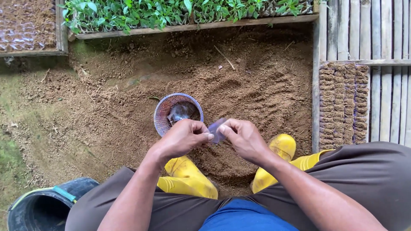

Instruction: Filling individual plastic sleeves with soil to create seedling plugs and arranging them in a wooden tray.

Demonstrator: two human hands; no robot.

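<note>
Right now I am pinching one small clear plastic bag (216, 129) between both hands, my left hand (184, 137) and right hand (244, 139) each gripping an edge with thumb and fingertips above the soil pile (239, 85). Beside them one purple mesh basket (166, 112) is sitting, and my two yellow rubber boots (188, 177) are planted below. One seedling tray (180, 13) is lining the top.
</note>
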